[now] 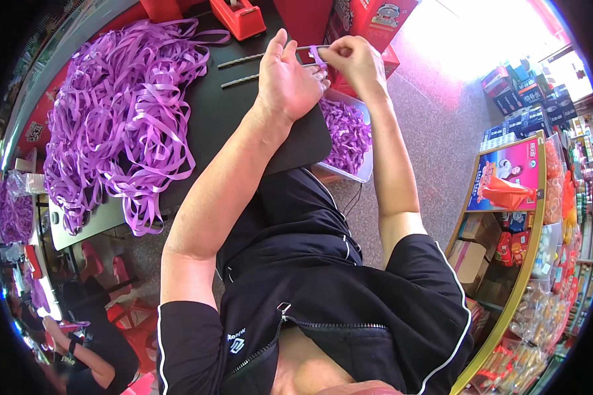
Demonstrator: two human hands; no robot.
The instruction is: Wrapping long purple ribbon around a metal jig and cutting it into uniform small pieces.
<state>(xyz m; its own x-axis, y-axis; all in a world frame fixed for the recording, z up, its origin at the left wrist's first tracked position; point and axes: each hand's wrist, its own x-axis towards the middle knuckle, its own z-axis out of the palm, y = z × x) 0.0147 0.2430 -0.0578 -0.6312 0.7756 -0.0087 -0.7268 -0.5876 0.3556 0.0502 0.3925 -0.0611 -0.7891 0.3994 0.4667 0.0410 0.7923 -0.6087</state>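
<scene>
Two thin metal rods (240, 60) extend side by side past the black table top (244, 131), passing behind my left hand. A bit of purple ribbon (317, 56) is looped at the rods between my hands. My right hand (361, 66) is closed in a pinch on this ribbon, its fingertips partly hidden. My left hand (288, 85) has its palm turned up beside the rods. Two of its fingers stretch out and the others bend toward the ribbon. A big tangled heap of purple ribbon (125, 112) covers the left of the table.
Below my right hand, a pale plastic bin (366, 172) holds purple ribbon pieces (344, 135). A red tape dispenser (240, 20) stands at the table's far edge, near red boxes (379, 20). Shelves of packaged goods (507, 243) line the right. A person's arm (89, 359) shows lower left.
</scene>
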